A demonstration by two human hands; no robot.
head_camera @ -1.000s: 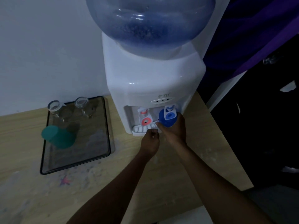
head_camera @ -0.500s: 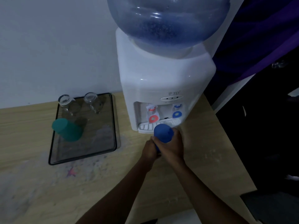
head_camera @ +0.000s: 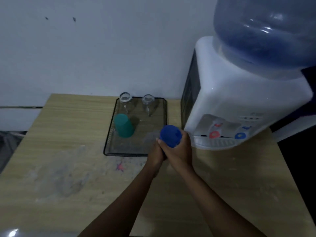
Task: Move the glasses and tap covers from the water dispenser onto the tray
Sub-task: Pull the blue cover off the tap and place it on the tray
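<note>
A blue tap cover [head_camera: 170, 135] is held upside down between both hands, just over the tray's near right corner. My right hand [head_camera: 179, 151] wraps its side and my left hand [head_camera: 156, 153] grips its lower part. The dark-rimmed tray [head_camera: 109, 134] lies on the wooden table and carries a green tap cover [head_camera: 123, 125] upside down and two clear glasses [head_camera: 125, 100] [head_camera: 148, 101] at its far edge. The white water dispenser [head_camera: 230, 103] stands to the right, its red tap [head_camera: 214, 133] and blue tap [head_camera: 241, 134] uncovered.
A large blue water bottle [head_camera: 266, 31] sits on top of the dispenser. The wooden table [head_camera: 59, 168] has stains and a pink mark in front of the tray. A white wall rises behind. Dark space lies beyond the table's right edge.
Both hands have pulled the blue cover off the blue tap and carried it left toward the tray. The view has swung left, so the dispenser now sits at the right.
</note>
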